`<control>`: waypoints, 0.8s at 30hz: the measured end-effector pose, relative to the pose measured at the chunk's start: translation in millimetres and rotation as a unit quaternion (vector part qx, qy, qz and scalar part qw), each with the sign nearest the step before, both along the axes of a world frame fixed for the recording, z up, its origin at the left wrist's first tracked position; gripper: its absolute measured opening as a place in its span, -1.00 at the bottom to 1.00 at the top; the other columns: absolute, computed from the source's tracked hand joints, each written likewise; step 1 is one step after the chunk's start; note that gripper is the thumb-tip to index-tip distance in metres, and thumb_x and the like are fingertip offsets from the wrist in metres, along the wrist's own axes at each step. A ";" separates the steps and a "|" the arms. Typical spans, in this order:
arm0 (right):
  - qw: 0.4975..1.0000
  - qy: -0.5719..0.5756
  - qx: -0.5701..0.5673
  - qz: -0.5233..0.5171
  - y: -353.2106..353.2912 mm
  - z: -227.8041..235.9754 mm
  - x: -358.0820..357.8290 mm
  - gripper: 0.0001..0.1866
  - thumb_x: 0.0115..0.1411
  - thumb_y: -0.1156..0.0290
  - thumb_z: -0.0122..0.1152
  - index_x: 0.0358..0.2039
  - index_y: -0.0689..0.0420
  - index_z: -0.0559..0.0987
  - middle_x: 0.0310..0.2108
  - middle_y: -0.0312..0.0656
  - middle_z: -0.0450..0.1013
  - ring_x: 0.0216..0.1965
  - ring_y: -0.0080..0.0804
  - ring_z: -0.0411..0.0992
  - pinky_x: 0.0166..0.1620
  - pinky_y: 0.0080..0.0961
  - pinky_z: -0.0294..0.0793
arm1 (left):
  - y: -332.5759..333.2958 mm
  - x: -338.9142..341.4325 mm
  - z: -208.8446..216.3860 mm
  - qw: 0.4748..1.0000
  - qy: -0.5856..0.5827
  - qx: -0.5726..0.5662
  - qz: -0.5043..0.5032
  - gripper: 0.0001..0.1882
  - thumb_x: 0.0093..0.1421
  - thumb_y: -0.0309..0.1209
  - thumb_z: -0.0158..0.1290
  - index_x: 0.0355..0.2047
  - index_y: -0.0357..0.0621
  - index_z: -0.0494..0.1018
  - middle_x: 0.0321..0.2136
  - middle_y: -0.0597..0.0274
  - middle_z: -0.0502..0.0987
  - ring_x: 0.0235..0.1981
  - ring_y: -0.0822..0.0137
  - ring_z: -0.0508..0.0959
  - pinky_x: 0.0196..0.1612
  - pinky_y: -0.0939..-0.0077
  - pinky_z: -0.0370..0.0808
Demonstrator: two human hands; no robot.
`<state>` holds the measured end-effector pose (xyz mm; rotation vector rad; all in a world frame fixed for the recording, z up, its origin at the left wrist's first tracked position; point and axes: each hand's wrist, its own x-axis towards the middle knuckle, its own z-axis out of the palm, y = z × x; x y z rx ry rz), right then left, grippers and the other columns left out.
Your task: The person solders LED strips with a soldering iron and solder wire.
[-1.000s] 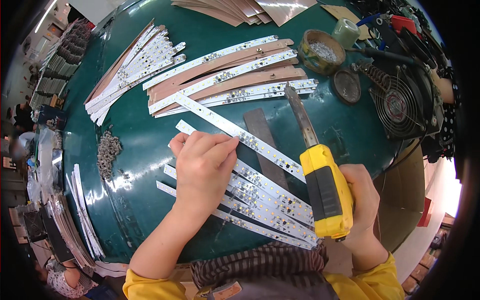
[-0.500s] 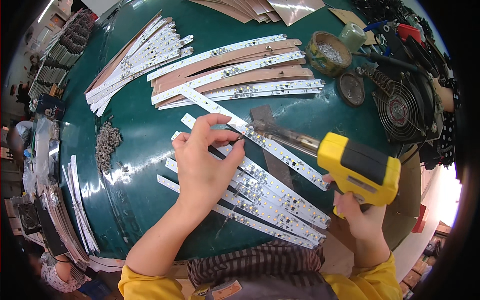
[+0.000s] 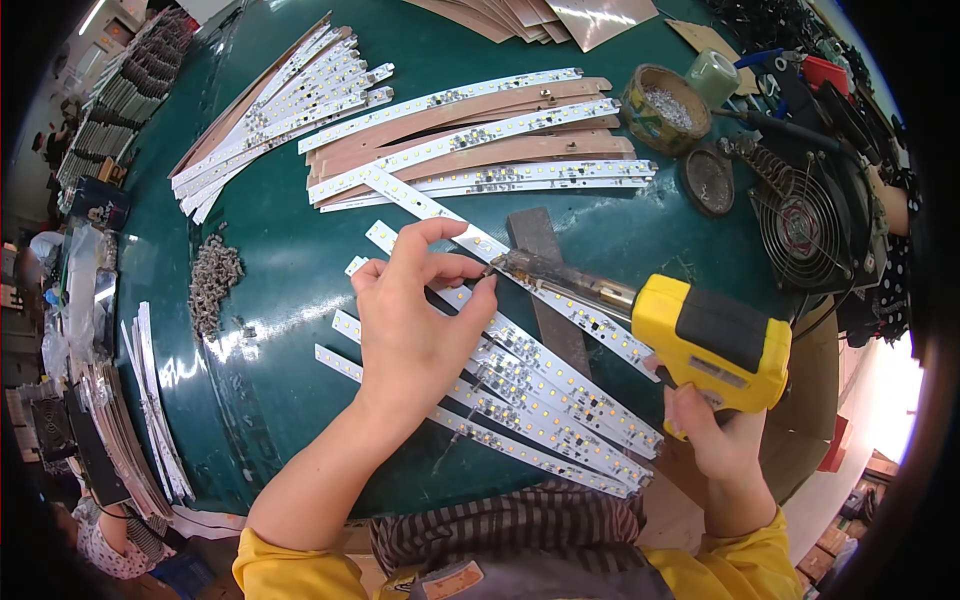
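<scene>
My right hand (image 3: 715, 430) is wrapped round the grip of a yellow and black soldering gun (image 3: 712, 345). The gun's tip meets a white LED strip (image 3: 585, 315) that lies slantwise across a dark bar (image 3: 535, 235). Close by the tip, my left hand (image 3: 420, 320) pinches a small dark electronic part (image 3: 489, 270) between thumb and forefinger, against the edge of that strip. My fingers hide most of the part. Below the strip, several more LED strips (image 3: 560, 450) are fanned out under and beside my left hand.
More LED strips and brown strips (image 3: 470, 148) lie at the back, another fan of strips (image 3: 285, 110) at the back left. A heap of small parts (image 3: 214, 285) sits at left. At right stand a round tin (image 3: 665, 108), a dark dish (image 3: 706, 180) and a fan (image 3: 800, 232).
The soldering gun has shifted slightly left, its tip drawing nearer my left fingertips. My left hand has moved a little to the right, still pinching the small part.
</scene>
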<state>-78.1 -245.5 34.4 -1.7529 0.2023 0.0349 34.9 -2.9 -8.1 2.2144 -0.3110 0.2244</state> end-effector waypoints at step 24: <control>0.988 -0.123 -0.084 0.047 -11.1 -20.7 -10.0 -0.58 0.33 0.38 0.13 0.12 0.31 0.35 -0.15 0.06 0.52 -0.57 -0.59 0.34 -0.50 -0.68 0.35 | -1.0 -0.4 1.5 1.000 -0.001 0.020 0.008 -0.54 -0.01 -0.50 0.31 -0.08 -0.07 0.43 -0.46 0.35 0.67 -0.45 0.44 0.56 -0.08 0.45 0.37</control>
